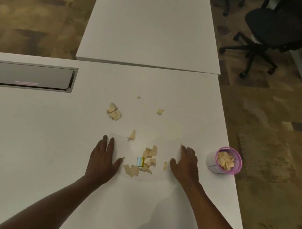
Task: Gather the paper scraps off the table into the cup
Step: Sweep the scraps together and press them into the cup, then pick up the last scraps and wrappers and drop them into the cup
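Observation:
Several beige paper scraps (148, 160) lie in a loose pile on the white table (46, 138), with a small blue-and-yellow piece (140, 161) among them. More scraps lie farther away: a clump (114, 112), one piece (132, 135), one (160, 111) and a tiny one (138, 97). My left hand (104, 158) lies flat on the table just left of the pile, fingers straight. My right hand (186, 164) lies flat just right of it. A white cup with a pink rim (224, 160) stands at the table's right edge, right of my right hand, with scraps inside.
A grey recessed cable hatch (29, 76) sits in the table at the far left. A second white table (150, 27) butts against the far edge. A black office chair (274, 30) stands on the carpet at the upper right. The table's right edge runs close beside the cup.

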Motion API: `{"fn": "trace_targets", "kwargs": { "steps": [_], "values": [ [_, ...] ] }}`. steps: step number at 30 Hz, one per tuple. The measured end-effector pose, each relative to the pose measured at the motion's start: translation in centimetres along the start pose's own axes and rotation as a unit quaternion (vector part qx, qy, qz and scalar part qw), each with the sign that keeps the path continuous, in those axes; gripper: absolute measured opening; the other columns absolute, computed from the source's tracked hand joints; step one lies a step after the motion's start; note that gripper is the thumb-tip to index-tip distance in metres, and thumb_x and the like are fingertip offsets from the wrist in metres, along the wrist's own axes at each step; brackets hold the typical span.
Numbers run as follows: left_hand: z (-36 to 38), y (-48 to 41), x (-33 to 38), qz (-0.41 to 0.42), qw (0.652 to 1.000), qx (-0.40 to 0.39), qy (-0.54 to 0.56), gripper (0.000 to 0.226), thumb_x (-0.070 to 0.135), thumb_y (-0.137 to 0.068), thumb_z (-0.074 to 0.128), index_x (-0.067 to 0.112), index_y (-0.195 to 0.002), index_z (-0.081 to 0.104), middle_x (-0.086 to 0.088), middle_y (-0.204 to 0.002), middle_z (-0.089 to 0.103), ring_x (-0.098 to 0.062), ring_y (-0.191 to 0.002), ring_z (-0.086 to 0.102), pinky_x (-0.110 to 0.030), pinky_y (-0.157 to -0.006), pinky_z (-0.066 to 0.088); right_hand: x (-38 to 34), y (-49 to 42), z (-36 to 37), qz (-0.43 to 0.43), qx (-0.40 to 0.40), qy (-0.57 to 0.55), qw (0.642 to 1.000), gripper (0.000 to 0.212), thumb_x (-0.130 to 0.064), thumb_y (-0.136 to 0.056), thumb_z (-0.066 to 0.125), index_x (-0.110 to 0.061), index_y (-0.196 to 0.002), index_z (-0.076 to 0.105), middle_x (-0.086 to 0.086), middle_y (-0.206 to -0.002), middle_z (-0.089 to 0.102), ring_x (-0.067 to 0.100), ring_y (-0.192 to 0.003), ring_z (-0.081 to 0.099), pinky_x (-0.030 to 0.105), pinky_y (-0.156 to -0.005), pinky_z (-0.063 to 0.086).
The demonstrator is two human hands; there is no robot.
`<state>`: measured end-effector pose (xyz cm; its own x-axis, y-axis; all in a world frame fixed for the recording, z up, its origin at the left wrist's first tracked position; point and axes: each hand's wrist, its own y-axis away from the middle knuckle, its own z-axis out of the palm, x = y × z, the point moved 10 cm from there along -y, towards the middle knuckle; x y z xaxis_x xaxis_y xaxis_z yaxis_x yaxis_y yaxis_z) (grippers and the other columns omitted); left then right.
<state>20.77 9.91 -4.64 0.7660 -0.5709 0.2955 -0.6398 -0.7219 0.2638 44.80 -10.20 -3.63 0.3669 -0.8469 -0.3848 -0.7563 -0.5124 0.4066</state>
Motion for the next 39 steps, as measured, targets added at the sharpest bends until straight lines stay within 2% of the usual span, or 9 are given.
{"fn": "trace_targets", "kwargs": {
  "steps": [4,7,11,14,18,21,28,32,39],
  "values": [
    [-2.2,-3.6,-1.7,-0.022,1.0,0.008,0.014,0.086,0.048,-0.09,0.059,0.004,-0.153,0.02,-0.023,-0.161,0.018,-0.04,-0.147,0.023,-0.049,-0.117,0.03,-0.5,-1.8,-0.2,0.02,0.024,0.005,0.999,0.063,-0.026,-0.089,0.059,-0.009,-0.145,0.036,0.012,-0.152,0.029,0.031,-0.14,0.027,0.042,-0.103,0.041],
    [-3.3,-6.5,-2.6,-0.036,0.999,0.005,0.025,0.087,0.048,-0.09,0.059,0.004,-0.154,0.018,-0.023,-0.162,0.015,-0.039,-0.148,0.021,-0.05,-0.118,0.029,-2.4,-2.6,0.5,0.007,0.029,0.017,0.999,0.048,-0.022,-0.086,0.059,-0.005,-0.13,0.048,0.012,-0.143,0.036,0.031,-0.133,0.033,0.04,-0.094,0.046],
    [-4.0,-9.9,-2.4,-0.03,0.999,0.003,0.025,0.088,0.048,-0.09,0.059,0.007,-0.154,0.016,-0.024,-0.161,0.015,-0.041,-0.146,0.023,-0.053,-0.113,0.034,-7.5,-2.9,3.3,-0.115,-0.022,0.07,0.991,0.031,-0.019,-0.084,0.056,-0.009,-0.114,0.055,0.008,-0.127,0.044,0.027,-0.119,0.043,0.036,-0.089,0.049],
    [-4.3,-12.5,-1.5,-0.013,1.0,0.002,0.009,0.088,0.049,-0.09,0.059,0.008,-0.155,0.015,-0.023,-0.161,0.014,-0.041,-0.145,0.023,-0.054,-0.111,0.036,-10.5,-5.2,2.8,-0.18,-0.027,0.072,0.981,0.043,-0.02,-0.086,0.056,-0.009,-0.128,0.054,0.008,-0.131,0.045,0.026,-0.12,0.045,0.036,-0.09,0.048],
    [-3.9,-14.8,-0.6,-0.013,0.999,-0.001,0.036,0.084,0.046,-0.09,0.06,0.006,-0.153,0.021,-0.024,-0.16,0.018,-0.041,-0.145,0.022,-0.053,-0.113,0.034,-12.3,-10.1,0.2,-0.152,0.004,0.066,0.986,0.06,-0.015,-0.086,0.055,-0.009,-0.143,0.039,0.009,-0.147,0.034,0.029,-0.135,0.033,0.04,-0.098,0.044],
    [-2.7,-15.3,0.3,-0.005,0.999,-0.015,0.042,0.082,0.048,-0.092,0.057,0.005,-0.152,0.022,-0.022,-0.16,0.018,-0.039,-0.148,0.019,-0.049,-0.117,0.03,-13.6,-12.5,0.5,-0.145,-0.02,0.073,0.987,0.065,-0.013,-0.085,0.054,-0.01,-0.147,0.032,0.01,-0.15,0.029,0.031,-0.138,0.029,0.041,-0.1,0.042],
    [-0.8,-13.8,3.6,0.088,0.996,-0.027,0.011,0.074,0.051,-0.095,0.047,0.013,-0.154,0.024,-0.014,-0.161,0.024,-0.032,-0.145,0.026,-0.045,-0.113,0.034,-20.6,-16.4,2.9,-0.247,-0.057,0.142,0.957,0.07,-0.011,-0.084,0.05,-0.019,-0.15,0.028,0.007,-0.155,0.025,0.03,-0.136,0.029,0.044,-0.102,0.043],
    [-0.3,-12.9,4.5,0.11,0.993,-0.035,-0.006,0.069,0.047,-0.096,0.048,0.014,-0.153,0.027,-0.015,-0.16,0.024,-0.032,-0.144,0.027,-0.046,-0.11,0.038,-23.4,-17.1,4.5,-0.302,-0.069,0.213,0.926,0.066,-0.006,-0.082,0.049,-0.014,-0.146,0.034,0.008,-0.152,0.03,0.032,-0.13,0.034,0.042,-0.095,0.043],
    [1.8,-8.8,6.1,0.172,0.983,-0.058,-0.035,0.061,0.032,-0.095,0.054,0.015,-0.15,0.035,-0.015,-0.159,0.028,-0.033,-0.143,0.032,-0.042,-0.11,0.039,-19.5,-12.4,4.7,-0.353,-0.057,0.227,0.906,0.054,-0.001,-0.076,0.046,-0.003,-0.13,0.049,0.014,-0.138,0.046,0.035,-0.116,0.048,0.044,-0.084,0.049]
  ]
}}
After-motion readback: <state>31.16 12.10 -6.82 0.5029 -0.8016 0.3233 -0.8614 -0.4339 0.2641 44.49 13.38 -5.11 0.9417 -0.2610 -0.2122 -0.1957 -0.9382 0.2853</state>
